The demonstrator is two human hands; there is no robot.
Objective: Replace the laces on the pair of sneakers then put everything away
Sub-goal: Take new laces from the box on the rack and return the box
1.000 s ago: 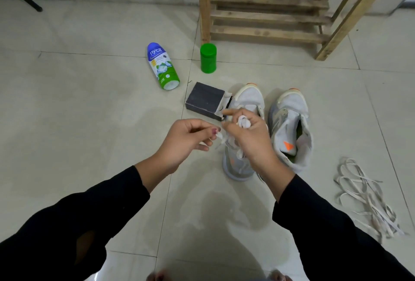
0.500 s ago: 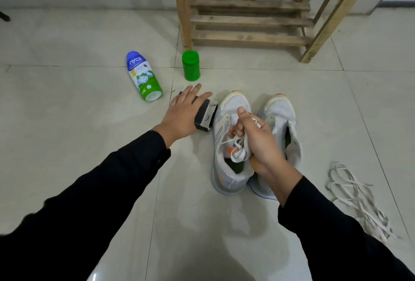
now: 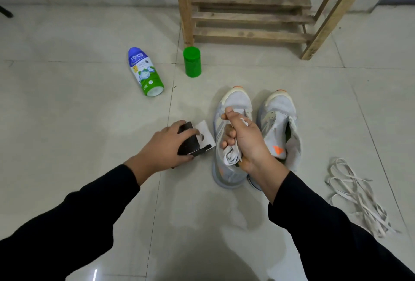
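Observation:
Two grey-white sneakers stand side by side on the tiled floor, the left sneaker [image 3: 235, 105] and the right sneaker [image 3: 280, 119], toes pointing away. My right hand [image 3: 247, 139] hovers over the left sneaker and grips a bundled white lace [image 3: 231, 156]. My left hand [image 3: 166, 146] holds a small black box [image 3: 193, 143] with an open white flap, just left of the left sneaker. A loose pile of off-white old laces [image 3: 357, 193] lies on the floor at the right.
A blue-and-green bottle [image 3: 144, 71] lies on its side at the left. A green canister [image 3: 192, 61] stands upright near a wooden rack [image 3: 247, 17] at the back. A wall runs behind the rack.
My left hand left the lace, reached to the black box and pulled it nearer. My right hand kept the bundled lace over the left sneaker.

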